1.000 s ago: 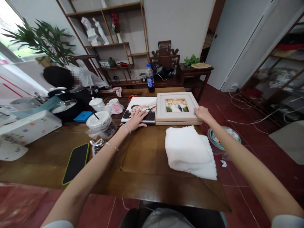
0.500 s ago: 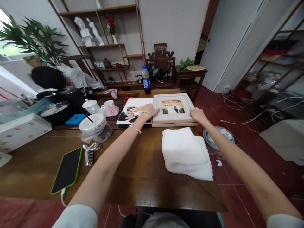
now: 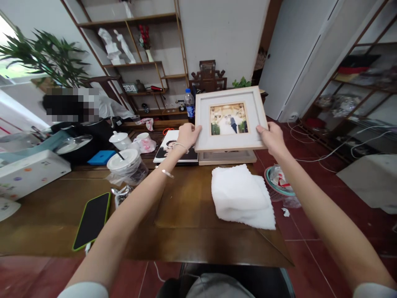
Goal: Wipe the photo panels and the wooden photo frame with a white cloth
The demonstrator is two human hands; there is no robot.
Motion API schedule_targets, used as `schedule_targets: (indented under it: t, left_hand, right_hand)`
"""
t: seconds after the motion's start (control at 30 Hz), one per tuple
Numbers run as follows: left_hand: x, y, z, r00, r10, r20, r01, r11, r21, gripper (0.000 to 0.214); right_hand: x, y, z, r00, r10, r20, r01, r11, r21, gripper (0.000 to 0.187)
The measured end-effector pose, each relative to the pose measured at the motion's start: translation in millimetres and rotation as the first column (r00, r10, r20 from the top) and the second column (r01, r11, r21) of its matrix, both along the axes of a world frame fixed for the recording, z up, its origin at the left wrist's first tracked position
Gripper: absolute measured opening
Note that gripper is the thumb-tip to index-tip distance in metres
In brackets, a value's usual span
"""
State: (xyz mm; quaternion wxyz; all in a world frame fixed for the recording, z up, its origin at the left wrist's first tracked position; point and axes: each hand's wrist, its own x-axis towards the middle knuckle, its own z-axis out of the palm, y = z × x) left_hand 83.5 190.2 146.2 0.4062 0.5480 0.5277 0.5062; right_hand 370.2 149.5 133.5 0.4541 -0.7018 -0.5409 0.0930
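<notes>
A light wooden picture frame (image 3: 230,142) with a white mat and a small wedding photo is held up between my two hands, tilted toward me. My left hand (image 3: 188,135) grips its left edge, thumb on the front. On the right edge, my right hand (image 3: 273,136) is closed the same way. Beneath it, a second picture frame (image 3: 214,157) lies flat on the table, mostly covered. A photo print or album (image 3: 163,154) with a large portrait lies left of it, partly behind my left hand. Nearer to me is a folded white towel (image 3: 240,196).
On the wooden table (image 3: 173,244) at left are a phone (image 3: 92,221) on a cable, a silver hair clip, a lidded cup (image 3: 124,159) and a white box (image 3: 37,174). A bottle (image 3: 189,105) stands behind. A wastebasket (image 3: 276,184) is right of the table. A person (image 3: 108,103) sits at back left.
Both hands have lifted the upper picture frame off the one below and tilted it up toward me. The lower frame now shows under it.
</notes>
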Motion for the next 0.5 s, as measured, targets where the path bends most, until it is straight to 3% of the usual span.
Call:
schedule_targets:
  t: [0.07, 0.1, 0.2, 0.27, 0.37, 0.5]
  left_hand:
    - [-10.6, -22.8, 11.0, 0.992, -0.064, 0.109, 0.066, 0.998, -0.013, 0.035]
    - [-14.4, -37.9, 13.8, 0.948, -0.118, 0.296, 0.134, 0.99, -0.034, 0.044]
    - [-15.0, -90.9, 11.4, 0.728, -0.194, 0.657, 0.231, 0.972, 0.03, 0.053]
    - [-8.6, -123.5, 3.4, 0.667, -0.163, 0.727, 0.182, 0.982, 0.053, 0.042]
    - [-4.6, -155.7, -9.7, 0.694, -0.065, 0.717, 0.012, 0.997, 0.079, 0.046]
    - [-30.4, -172.6, -19.3, 0.696, 0.062, 0.715, -0.105, 0.994, 0.017, 0.041]
  right_hand:
    - [-3.0, -15.4, 11.0, 0.987, 0.053, -0.155, -0.04, 0.995, 0.088, 0.036]
    - [-7.1, -24.4, 14.7, 0.973, 0.08, -0.217, -0.057, 0.992, 0.11, 0.037]
    - [-30.5, -55.8, 16.8, 0.916, 0.141, -0.374, -0.101, 0.987, 0.123, 0.038]
    - [-51.9, -79.6, 11.6, 0.871, 0.174, -0.46, -0.137, 0.984, 0.112, 0.039]
    - [-78.6, -118.6, -3.4, 0.833, 0.248, -0.495, -0.241, 0.967, 0.079, 0.043]
    - [-84.4, -172.5, -34.9, 0.789, 0.487, -0.374, -0.515, 0.857, 0.029, 0.04]
